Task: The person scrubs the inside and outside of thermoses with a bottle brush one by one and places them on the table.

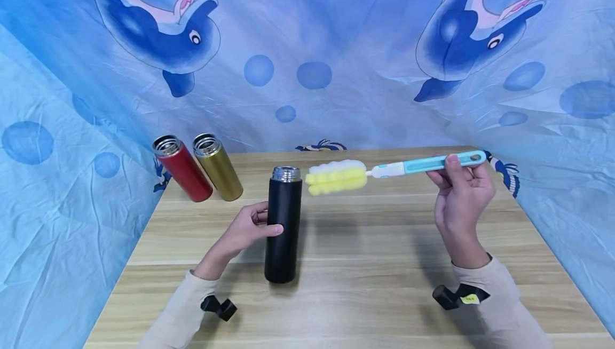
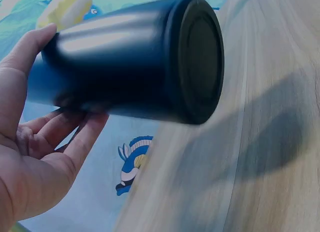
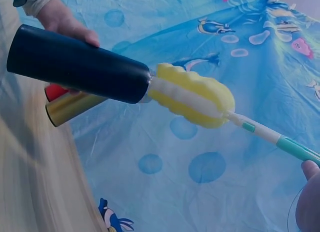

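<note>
My left hand (image 1: 247, 229) grips a black thermos bottle (image 1: 283, 231) around its middle. The bottle has no lid on, and its bare steel mouth points up in the head view. In the left wrist view the base of the bottle (image 2: 125, 61) is raised off the table, with a shadow below. My right hand (image 1: 463, 194) pinches the turquoise handle of a bottle brush (image 1: 423, 165), held level above the table. Its yellow and white sponge head (image 1: 336, 176) points left, just right of the bottle's mouth, outside it in the head view.
A red thermos bottle (image 1: 184, 170) and a gold thermos bottle (image 1: 220, 170), both without lids, stand at the back left of the wooden table (image 1: 365, 295). A blue dolphin-print sheet (image 1: 365, 103) hangs behind and beside the table.
</note>
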A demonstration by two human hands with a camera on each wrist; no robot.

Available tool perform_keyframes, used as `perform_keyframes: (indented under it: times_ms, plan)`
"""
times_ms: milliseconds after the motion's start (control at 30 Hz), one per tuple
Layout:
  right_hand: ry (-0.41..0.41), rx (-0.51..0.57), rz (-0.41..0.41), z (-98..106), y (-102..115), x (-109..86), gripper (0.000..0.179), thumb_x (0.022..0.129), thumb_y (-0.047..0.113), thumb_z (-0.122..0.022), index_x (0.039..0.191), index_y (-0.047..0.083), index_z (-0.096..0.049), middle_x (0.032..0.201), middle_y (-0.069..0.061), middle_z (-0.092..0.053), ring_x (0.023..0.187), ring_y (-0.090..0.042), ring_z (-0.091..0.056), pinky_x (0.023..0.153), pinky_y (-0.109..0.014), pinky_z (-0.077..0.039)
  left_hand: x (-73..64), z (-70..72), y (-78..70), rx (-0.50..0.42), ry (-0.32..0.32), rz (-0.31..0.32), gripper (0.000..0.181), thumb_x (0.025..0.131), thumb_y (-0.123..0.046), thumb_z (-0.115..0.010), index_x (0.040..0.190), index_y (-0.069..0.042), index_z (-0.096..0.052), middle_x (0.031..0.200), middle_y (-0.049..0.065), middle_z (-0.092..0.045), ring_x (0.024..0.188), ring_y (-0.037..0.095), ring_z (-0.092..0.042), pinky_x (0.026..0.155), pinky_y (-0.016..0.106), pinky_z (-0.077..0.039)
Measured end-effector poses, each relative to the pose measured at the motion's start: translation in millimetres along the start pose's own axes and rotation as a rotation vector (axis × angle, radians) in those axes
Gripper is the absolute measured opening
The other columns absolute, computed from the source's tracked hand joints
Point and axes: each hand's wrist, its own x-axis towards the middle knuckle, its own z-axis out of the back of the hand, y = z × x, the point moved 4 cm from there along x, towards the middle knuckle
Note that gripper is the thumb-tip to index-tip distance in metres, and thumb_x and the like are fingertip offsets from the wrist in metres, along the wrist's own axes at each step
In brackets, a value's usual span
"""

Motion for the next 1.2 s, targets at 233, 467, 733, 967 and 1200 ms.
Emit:
perform_keyframes:
  times_ms: [233, 467, 733, 967, 1200]
  plan:
    - [-0.060, 0.005, -0.070, -3.4, -8.6, -0.7, 0.020, 0.088, -0.008, -0.073, 0.097, -0.014, -0.056, 0.080, -0.021, -0.068, 0.070, -0.027, -0.076, 0.064, -0.030, -0.060, 2.8, -4.7, 1.8, -0.094, 0.005, -0.019, 0.055, 0.090, -0.016, -0.077, 0.134, 0.010, -0.057, 0.113, 0.017, -0.072, 0.095, 0.018, -0.072, 0.086, 0.031, -0.059]
    - [-0.098, 0.050, -0.147, -10.8, -23.9, -3.0, 0.022, 0.087, -0.007, -0.075, 0.096, -0.016, -0.057, 0.079, -0.019, -0.066, 0.069, -0.026, -0.076, 0.065, -0.029, -0.061, 7.5, -17.2, 3.8, -0.194, 0.011, -0.037, 0.052, 0.087, -0.014, -0.076, 0.127, 0.015, -0.058, 0.102, 0.006, -0.074, 0.090, 0.015, -0.071, 0.083, 0.028, -0.058]
    - [-0.132, 0.038, -0.179, -15.6, -36.6, -3.4, 0.016, 0.089, -0.007, -0.073, 0.095, -0.015, -0.059, 0.078, -0.018, -0.066, 0.065, -0.023, -0.074, 0.064, -0.027, -0.061, 11.6, -25.3, 6.9, -0.263, -0.017, -0.028, 0.057, 0.088, -0.009, -0.073, 0.134, 0.016, -0.052, 0.104, 0.004, -0.076, 0.091, 0.013, -0.073, 0.085, 0.027, -0.059]
    - [-0.121, 0.089, -0.188, -18.5, -45.3, -5.8, 0.011, 0.090, -0.011, -0.068, 0.093, -0.013, -0.057, 0.077, -0.018, -0.068, 0.066, -0.024, -0.074, 0.063, -0.029, -0.061, 12.3, -31.3, 11.2, -0.351, 0.008, -0.063, 0.057, 0.090, -0.010, -0.070, 0.136, 0.017, -0.048, 0.103, 0.001, -0.077, 0.092, 0.013, -0.073, 0.083, 0.029, -0.060]
    - [-0.129, 0.040, -0.221, -13.4, -52.4, -8.9, 0.022, 0.088, -0.006, -0.074, 0.097, -0.011, -0.055, 0.080, -0.017, -0.068, 0.067, -0.023, -0.074, 0.065, -0.028, -0.061, 11.9, -33.0, 11.3, -0.482, 0.052, -0.076, 0.052, 0.094, -0.010, -0.065, 0.136, 0.013, -0.047, 0.107, 0.003, -0.075, 0.096, 0.012, -0.071, 0.084, 0.029, -0.060]
